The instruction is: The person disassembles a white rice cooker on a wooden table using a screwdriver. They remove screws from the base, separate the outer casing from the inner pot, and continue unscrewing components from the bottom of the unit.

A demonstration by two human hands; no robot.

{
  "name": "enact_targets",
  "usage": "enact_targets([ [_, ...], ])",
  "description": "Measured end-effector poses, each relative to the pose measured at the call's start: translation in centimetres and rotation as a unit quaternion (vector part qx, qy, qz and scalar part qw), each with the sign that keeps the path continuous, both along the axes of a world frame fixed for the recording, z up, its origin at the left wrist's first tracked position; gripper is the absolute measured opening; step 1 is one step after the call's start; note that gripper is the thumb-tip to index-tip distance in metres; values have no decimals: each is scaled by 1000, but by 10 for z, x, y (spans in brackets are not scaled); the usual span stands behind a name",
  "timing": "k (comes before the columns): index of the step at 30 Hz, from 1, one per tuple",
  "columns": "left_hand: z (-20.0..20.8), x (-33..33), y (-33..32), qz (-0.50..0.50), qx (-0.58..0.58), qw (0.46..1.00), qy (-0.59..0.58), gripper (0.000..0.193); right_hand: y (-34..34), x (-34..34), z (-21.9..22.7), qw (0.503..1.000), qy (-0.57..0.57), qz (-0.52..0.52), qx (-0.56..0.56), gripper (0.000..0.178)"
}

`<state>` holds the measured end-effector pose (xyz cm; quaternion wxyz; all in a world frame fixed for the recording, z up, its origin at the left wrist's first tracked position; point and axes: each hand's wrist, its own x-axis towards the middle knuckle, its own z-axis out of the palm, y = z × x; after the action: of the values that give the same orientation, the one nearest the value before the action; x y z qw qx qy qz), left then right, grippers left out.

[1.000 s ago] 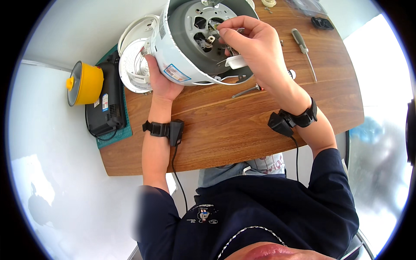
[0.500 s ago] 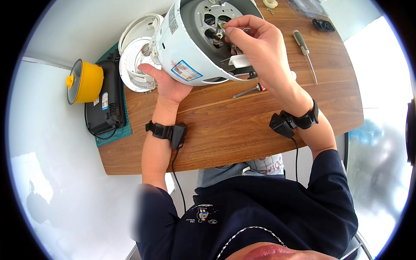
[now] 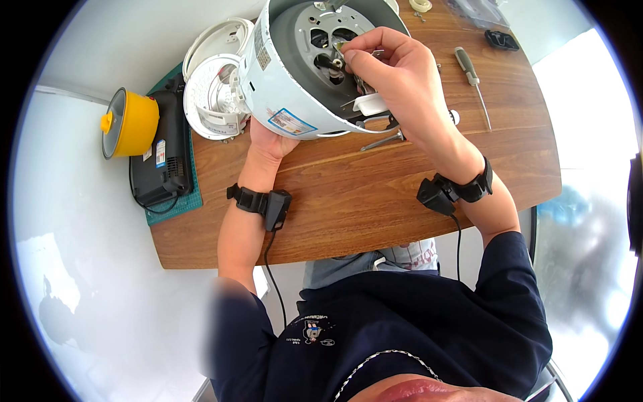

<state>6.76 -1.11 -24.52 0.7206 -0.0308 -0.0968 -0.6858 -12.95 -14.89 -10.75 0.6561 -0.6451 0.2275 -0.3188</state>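
1. The housing (image 3: 268,87) is over the back of the table (image 3: 355,201), with the left hand (image 3: 271,142) at its near left underside.
2. The right hand (image 3: 402,70) is at the housing's opening, a small part (image 3: 339,47) between thumb and forefinger.
3. The lid (image 3: 199,94) lies left of the housing.
4. Farther left, a case (image 3: 167,141) lies on a mat (image 3: 182,206), the pot (image 3: 139,124) at its left.
5. One screwdriver (image 3: 473,79) lies right of the right hand.

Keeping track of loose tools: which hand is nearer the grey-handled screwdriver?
Right. The right hand is left of the grey-handled screwdriver, at the open white housing; the left hand is farther left, partly hidden by the housing.
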Motion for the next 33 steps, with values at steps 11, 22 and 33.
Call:
enact_targets([
  [11, 27, -12, -14, 45, 115, 978, -168, 68, 12, 0, 6, 999, 25, 39, -21, 12],
  [22, 26, -15, -17, 121, 127, 951, -255, 67, 16, 2, 8, 994, 56, 75, -59, 16],
  [33, 23, -21, -12, 158, 130, 938, -281, 67, 9, -1, 10, 983, 53, 128, -121, 32],
])
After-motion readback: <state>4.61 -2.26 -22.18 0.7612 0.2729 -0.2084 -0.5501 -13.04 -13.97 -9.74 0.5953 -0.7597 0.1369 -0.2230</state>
